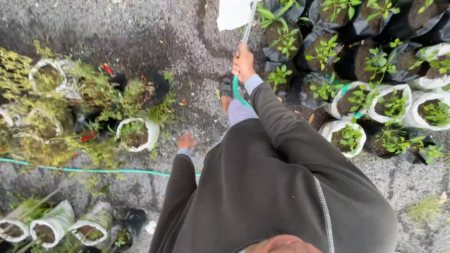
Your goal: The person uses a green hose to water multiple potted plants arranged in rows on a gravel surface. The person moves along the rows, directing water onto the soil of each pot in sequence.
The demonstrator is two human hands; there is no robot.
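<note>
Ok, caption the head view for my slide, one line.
Right hand grips a green hose beside bagged seedlings; left hand hangs free above wet gravel.

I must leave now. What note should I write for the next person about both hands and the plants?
Right hand: gripping the green hose, raised toward the seedling bags on the right.
Left hand: empty, hanging by the side.
The hose also trails across the wet ground to the left, past the bushy yellow-green plants.
Which bags are already watered cannot be told; check the soil of both groups.
</note>
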